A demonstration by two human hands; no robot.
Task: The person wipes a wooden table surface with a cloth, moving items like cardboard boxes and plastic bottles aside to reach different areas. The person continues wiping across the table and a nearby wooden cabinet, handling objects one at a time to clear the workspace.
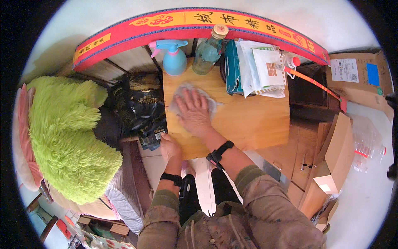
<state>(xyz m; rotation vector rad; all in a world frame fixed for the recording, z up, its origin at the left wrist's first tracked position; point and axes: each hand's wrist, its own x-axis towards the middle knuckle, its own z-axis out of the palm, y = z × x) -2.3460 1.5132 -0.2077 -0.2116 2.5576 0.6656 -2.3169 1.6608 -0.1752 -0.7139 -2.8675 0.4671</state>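
My right hand [193,112] lies flat on a pale grey cloth [212,107], fingers slightly spread, holding it against a light wooden tabletop [252,121]. Hand and cloth look slightly blurred. At the near left corner of the tabletop, my left hand [171,148] grips the edge; its fingers are partly hidden. Beyond the cloth stand a blue spray bottle [174,62] with a pink nozzle and a clear glass bottle [205,57] with a gold cap. To their right, a teal box [231,68] stands beside a stack of white paper packets [264,68].
A long red box [174,26] bearing writing spans the back. Green plush fabric [71,133] and black plastic bags [146,105] lie left. An orange stick [311,82], cardboard boxes [337,152], a wooden cabinet [292,149] and a clear plastic bottle [368,137] are right.
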